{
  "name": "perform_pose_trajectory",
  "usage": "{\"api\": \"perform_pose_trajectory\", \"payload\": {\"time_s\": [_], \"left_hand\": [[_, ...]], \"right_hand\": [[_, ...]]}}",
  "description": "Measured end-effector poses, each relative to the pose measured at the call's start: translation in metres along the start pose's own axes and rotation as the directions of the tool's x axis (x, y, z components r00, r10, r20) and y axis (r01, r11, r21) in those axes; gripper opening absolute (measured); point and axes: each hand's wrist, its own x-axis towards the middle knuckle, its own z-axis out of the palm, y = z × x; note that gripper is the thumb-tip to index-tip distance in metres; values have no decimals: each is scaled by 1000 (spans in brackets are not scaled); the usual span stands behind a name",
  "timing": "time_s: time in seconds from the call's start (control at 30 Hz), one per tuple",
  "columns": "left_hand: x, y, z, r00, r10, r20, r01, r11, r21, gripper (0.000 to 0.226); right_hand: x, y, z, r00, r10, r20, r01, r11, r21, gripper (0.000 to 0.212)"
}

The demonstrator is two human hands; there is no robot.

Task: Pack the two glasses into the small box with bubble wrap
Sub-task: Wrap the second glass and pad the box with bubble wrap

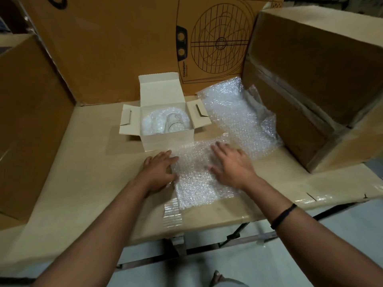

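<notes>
In the head view, the small box (167,139) stood open on the cardboard work surface (83,172), top flap up and side flaps out. One bubble-wrapped glass (165,123) already sat inside. I could not make out the second glass.

Just in front of the box lay a bubble wrap sheet (194,175). The right hand (232,164) rested flat on it, fingers straight and spread. The left hand (159,170) lay over the sheet's left edge with its fingers loosely bent. Whether the thumb pinched that edge could not be told.

The step looked like flattening the sheet for the second glass. It would go best smoothed outward from the middle, with the corners kept square and the near edge well back from the table's front edge.

A ribbed clear strip (173,212) trailed from the sheet's near-left corner. It could have been tape or a fold.

Room was tight. A loose bubble wrap pile (234,117) lay at the right against a brown carton (300,100), and a fan carton (124,48) walled the back. The left of the surface was freer.
</notes>
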Motion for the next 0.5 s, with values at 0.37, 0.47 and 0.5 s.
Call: {"api": "perform_pose_trajectory", "payload": {"time_s": [0.37, 0.47, 0.5], "left_hand": [[11, 3, -7, 909, 221, -353, -223, 974, 35, 20], [8, 21, -21, 813, 339, -473, -298, 941, 161, 30], [7, 27, -25, 795, 365, -485, -319, 931, 179, 33]], "right_hand": [[-12, -23, -7, 998, -43, 51, 30, 974, 225, 83], [-14, -33, -36, 987, -18, 159, -53, 902, 429, 88], [-13, -33, -44, 976, -41, 216, -56, 905, 422, 84]]}}
